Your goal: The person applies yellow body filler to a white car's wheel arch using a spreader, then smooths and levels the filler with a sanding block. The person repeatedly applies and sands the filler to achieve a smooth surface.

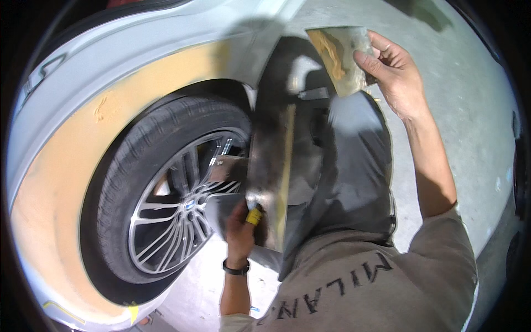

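Up at the right, my right hand [394, 72] pinches a thin, flat filler spreader [354, 50] between thumb and fingers. Tan paste [329, 52] is smeared on its face. Lower down, in front of the wheel, my left hand [239, 232] is closed around a yellow-and-black handle [254, 214]; motion blurs what it belongs to. Beside that hand stands a long, dark brown panel [268, 171] with a yellowish strip along it. I cannot tell whether the handle and panel are joined. Dried-looking tan filler [83, 130] covers the car's wheel arch, with a rough dab near its top.
A black tyre [138, 138] on a silver spoked rim [191, 207] sits inside the arch at left. The pale grey car body [127, 44] curves above it. My dark-trousered leg [359, 166] is at centre right, over a light grey floor [459, 94].
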A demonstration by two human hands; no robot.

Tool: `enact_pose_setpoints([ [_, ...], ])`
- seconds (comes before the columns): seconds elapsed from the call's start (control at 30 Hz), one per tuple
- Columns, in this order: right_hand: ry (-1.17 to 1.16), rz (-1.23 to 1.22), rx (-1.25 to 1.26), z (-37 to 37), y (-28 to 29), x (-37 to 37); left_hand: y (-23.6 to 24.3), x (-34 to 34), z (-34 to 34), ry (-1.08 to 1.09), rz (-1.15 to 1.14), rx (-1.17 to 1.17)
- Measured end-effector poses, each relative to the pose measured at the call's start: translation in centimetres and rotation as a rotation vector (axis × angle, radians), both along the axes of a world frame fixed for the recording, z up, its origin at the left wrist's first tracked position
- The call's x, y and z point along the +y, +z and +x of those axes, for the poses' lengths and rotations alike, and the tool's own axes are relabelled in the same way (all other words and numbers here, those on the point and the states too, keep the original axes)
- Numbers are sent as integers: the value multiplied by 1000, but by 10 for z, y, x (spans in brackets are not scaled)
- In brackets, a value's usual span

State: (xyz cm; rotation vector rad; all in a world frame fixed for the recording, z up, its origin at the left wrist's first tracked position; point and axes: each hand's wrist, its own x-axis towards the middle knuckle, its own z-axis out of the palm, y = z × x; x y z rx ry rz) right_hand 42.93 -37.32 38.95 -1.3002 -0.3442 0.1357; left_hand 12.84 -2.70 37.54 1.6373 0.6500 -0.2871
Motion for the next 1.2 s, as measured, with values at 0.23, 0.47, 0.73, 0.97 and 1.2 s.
enact_pose_setpoints([
  [0.23,-165,-378,92,-12,8,-42,50,-39,115,-270,436,-360],
  [0.47,-372,-463,-206,19,21,-42,105,-82,189,-321,675,-582],
  [0.73,8,-517,-465,-110,9,19,99,-84,213,-367,598,-573],
  [0.97,-435,-211,-114,18,18,-63,94,-67,179,-199,133,-421],
  [1.2,-480,-376,-422,-2,28,-33,91,-63,165,-200,-38,-453],
])
